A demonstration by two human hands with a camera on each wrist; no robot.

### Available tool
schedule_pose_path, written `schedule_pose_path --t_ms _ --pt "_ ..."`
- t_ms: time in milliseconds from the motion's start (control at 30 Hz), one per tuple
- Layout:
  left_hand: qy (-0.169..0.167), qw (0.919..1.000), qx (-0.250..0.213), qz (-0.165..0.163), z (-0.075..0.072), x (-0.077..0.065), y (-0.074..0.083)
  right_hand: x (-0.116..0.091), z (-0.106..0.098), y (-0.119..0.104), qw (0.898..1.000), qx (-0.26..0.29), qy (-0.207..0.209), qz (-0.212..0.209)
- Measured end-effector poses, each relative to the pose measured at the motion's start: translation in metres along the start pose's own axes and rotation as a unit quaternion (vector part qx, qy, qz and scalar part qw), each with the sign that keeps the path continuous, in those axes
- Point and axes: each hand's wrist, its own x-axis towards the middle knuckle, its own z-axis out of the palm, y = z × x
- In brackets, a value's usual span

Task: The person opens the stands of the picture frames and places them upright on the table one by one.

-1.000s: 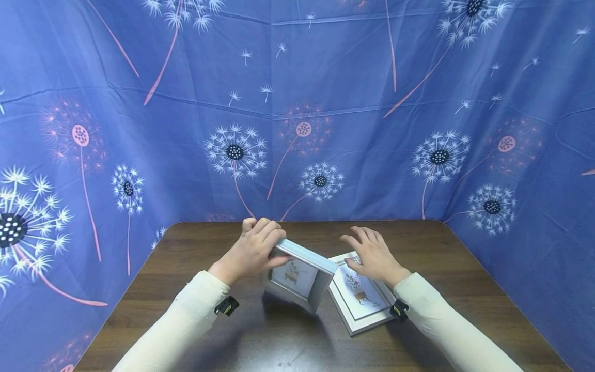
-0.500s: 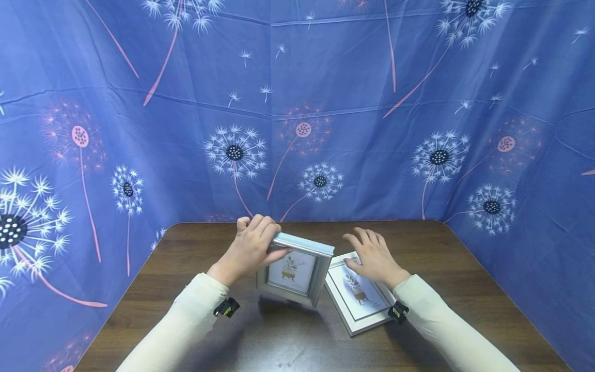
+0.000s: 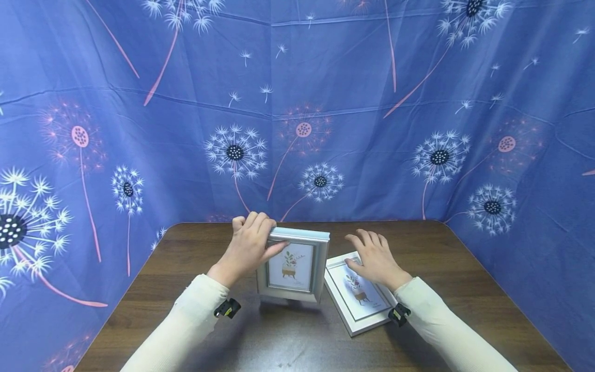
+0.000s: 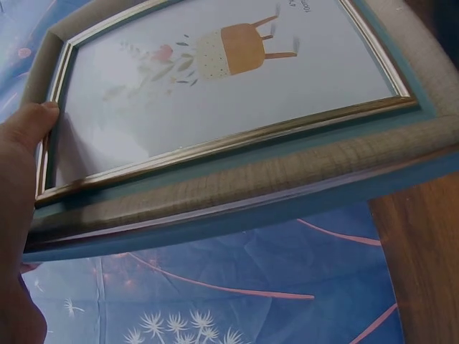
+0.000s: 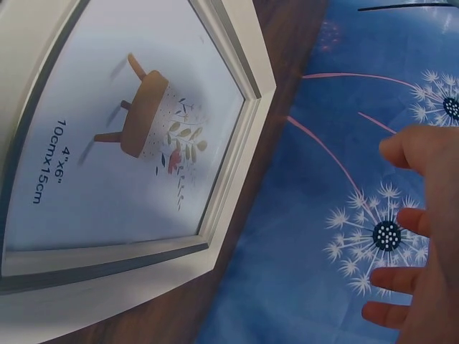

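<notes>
My left hand grips a silver picture frame by its upper left corner, thumb on the front and fingers behind the top edge. This frame stands nearly upright, facing me, its lower edge close over a dark shadow on the table. Up close in the left wrist view, the frame shows a gold inner lip and a printed potted plant; the thumb presses on its border. A white picture frame with a similar print lies face up to the right. Over its upper part hovers my right hand, fingers loosely bent and holding nothing.
Both frames are on or over a brown wooden table with rounded far corners. A blue dandelion-print cloth hangs behind the table and along both sides. Black bands sit on both wrists.
The silver frame has turned from a tilted, angled pose to nearly upright and facing me, its top edge levelling out. The left hand has shifted slightly left and up. The right hand barely moves.
</notes>
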Motion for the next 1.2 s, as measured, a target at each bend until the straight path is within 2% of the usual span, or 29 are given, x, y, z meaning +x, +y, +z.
schedule_pose_path --t_ms 167,600,1200 --pt "-0.007 0.9995 -0.011 -0.03 -0.0013 -0.0007 -0.0001 -0.0006 -0.0016 -0.0009 1.0 -0.001 0.005 0.012" --pt "-0.029 0.9967 -0.011 -0.075 0.0014 -0.0032 -0.0022 -0.0035 0.0001 -0.0011 0.999 0.002 -0.013 0.04" --pt "-0.052 0.9942 -0.011 -0.094 0.0041 -0.0047 -0.0015 -0.0056 -0.0005 -0.0049 0.999 0.023 -0.013 0.044"
